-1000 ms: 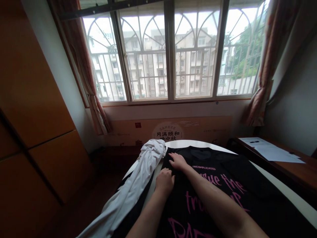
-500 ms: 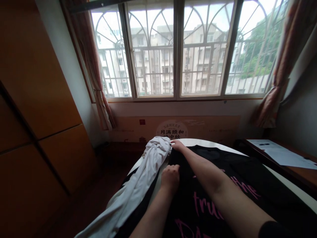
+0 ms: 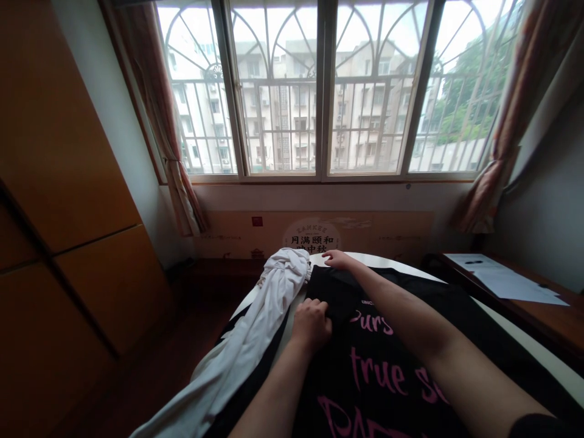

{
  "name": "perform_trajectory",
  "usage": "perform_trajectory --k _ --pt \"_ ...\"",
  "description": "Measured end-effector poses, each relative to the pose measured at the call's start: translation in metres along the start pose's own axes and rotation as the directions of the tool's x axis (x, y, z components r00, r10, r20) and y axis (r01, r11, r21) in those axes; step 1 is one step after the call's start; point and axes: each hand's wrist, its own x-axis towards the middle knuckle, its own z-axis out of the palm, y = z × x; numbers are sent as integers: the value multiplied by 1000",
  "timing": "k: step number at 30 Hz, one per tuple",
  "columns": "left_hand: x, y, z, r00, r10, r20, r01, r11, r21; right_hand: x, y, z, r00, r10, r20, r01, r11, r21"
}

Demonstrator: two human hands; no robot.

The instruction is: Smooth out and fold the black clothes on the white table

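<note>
A black T-shirt [image 3: 378, 347] with pink lettering lies spread out over a white rounded table [image 3: 401, 263]. At the shirt's left edge, my left hand [image 3: 311, 323] is closed on the fabric with curled fingers. Further off, my right hand [image 3: 338, 260] is over the table's white top by the shirt's far edge, its fingers loosely stretched to the left and apparently holding nothing. Left of both hands, a bunched white garment [image 3: 274, 292] hangs along the table's left side. My right forearm hides part of the lettering.
Dark cloth shows beneath the white garment. On the right, a brown wooden desk [image 3: 561, 319] bears white papers [image 3: 506, 280]. A printed panel [image 3: 228, 234] stands under the barred window [image 3: 283, 121]. Wooden cabinets [image 3: 91, 255] stand on the left, and tied curtains [image 3: 180, 182] flank the window.
My right hand has shifted slightly right, away from the shirt's far left corner and the white garment. My left hand keeps its hold at the shirt's edge. The view has shifted slightly.
</note>
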Motion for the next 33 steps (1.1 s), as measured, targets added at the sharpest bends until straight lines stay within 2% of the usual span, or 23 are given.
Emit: perform_trajectory --k 4,7,10,17,21,24,26,30,33 --pt "-2 4 -7 999 44 -12 -44 998 -41 -47 28 -21 999 36 25 -37 999 17" --pt "-4 8 -8 996 88 8 -88 996 -32 -80 54 -21 996 62 60 -63 998 20" --pt "-5 11 -7 992 119 44 -119 993 7 -96 71 -15 998 56 39 -56 998 18" --pt "-6 23 -12 991 120 63 -126 988 93 -97 78 -6 999 -27 -25 25 999 -44" --pt "-7 27 -16 984 176 35 -178 978 106 -96 80 -4 999 -35 -40 32 997 -75" --pt "-7 24 -15 973 218 79 -223 973 62 -95 80 -4 998 -38 -44 34 996 -84" --pt "-5 18 -12 981 180 75 -183 983 30 -96 80 -4 998 -45 -49 40 995 -91" --pt "1 6 0 992 123 -32 -124 992 -33 -99 73 -10 992 -64 -112 51 992 -117" --pt "3 0 13 992 115 51 -114 993 -18 -101 60 -13 973 -101 -206 72 987 -145"
